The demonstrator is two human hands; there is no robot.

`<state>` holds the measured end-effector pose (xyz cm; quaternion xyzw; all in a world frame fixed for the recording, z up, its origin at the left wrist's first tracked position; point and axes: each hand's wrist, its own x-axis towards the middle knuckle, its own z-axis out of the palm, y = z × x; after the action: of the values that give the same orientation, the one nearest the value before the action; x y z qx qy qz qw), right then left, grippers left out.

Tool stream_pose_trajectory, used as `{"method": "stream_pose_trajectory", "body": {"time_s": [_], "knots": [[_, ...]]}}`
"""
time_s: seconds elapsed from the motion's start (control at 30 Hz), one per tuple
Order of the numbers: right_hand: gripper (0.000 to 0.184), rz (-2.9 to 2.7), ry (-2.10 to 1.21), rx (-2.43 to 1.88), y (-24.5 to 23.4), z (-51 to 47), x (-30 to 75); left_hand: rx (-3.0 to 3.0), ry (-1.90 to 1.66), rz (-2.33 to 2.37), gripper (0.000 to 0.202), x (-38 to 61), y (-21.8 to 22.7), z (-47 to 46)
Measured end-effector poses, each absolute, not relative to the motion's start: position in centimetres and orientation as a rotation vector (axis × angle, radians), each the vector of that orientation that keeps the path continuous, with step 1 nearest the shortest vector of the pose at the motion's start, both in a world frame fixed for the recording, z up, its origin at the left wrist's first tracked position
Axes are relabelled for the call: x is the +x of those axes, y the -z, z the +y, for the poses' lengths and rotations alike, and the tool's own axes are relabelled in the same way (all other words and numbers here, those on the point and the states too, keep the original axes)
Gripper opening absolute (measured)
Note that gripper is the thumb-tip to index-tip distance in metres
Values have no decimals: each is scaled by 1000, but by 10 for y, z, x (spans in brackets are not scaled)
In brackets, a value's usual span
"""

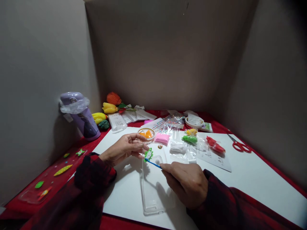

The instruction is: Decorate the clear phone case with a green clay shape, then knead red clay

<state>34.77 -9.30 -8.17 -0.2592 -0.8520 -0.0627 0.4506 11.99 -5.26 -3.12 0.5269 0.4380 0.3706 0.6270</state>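
A clear phone case (pixel 153 195) lies lengthwise on the white board. At its upper left edge my left hand (pixel 128 147) curls its fingers, gripping the case beside a green clay piece (pixel 149 154) with a pale, dotted centre. In my right hand (pixel 187 182) is a thin blue stick tool (pixel 153 163), its tip touching the lower edge of the green piece. A small multicoloured round piece (pixel 160 146) sits near the top of the case. Shadows of the hand and tool fall across the clear plastic.
Pink clay (pixel 162 138), wrapped white clay (pixel 178 147), green clay (pixel 190 139) and red clay (pixel 215 145) lie beyond the case. Red-handled scissors (pixel 240 146) rest right. A purple tumbler (pixel 83 119) stands left, near another decorated clear case (pixel 31 196).
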Motion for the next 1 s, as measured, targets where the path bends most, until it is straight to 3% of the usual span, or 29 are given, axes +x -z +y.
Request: {"method": "stream_pose_trajectory", "body": {"time_s": [1.0], "knots": [[20,-2093,147,-640,80,-94,348,1173,-871,1030,33,122,29,-54]]}}
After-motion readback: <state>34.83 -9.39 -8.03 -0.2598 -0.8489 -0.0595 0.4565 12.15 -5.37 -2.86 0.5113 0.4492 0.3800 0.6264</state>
